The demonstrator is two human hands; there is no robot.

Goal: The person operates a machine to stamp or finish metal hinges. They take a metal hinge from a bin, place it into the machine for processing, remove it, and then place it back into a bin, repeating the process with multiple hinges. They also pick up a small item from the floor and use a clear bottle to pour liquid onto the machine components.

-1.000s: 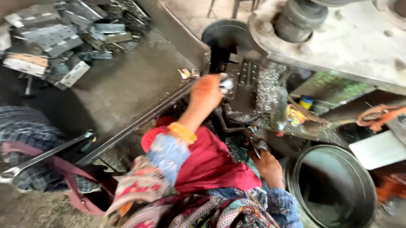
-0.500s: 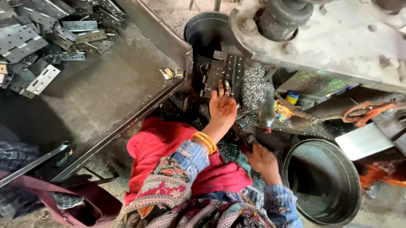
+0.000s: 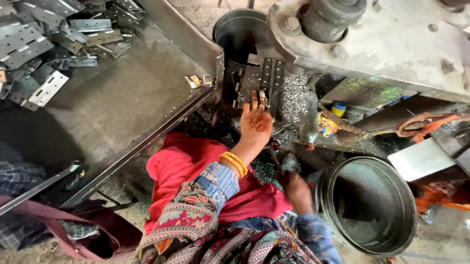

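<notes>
My left hand reaches forward to the dark die block of a press, fingertips pinching a small metal hinge plate down on it. Orange bangles sit on that wrist. My right hand, blurred, is closed around a dark lever handle lower down, just left of a round steel tub. A red cloth covers my lap below both hands.
A heap of grey hinge plates lies at the far left of a sloping steel tray. The press body overhangs at upper right. Metal shavings lie beside the die; a second tub stands behind it.
My left hand came from the tray with a metal piece, moved right and settled on the die block. The right hand stays low on the handle. The view has shifted slightly.
</notes>
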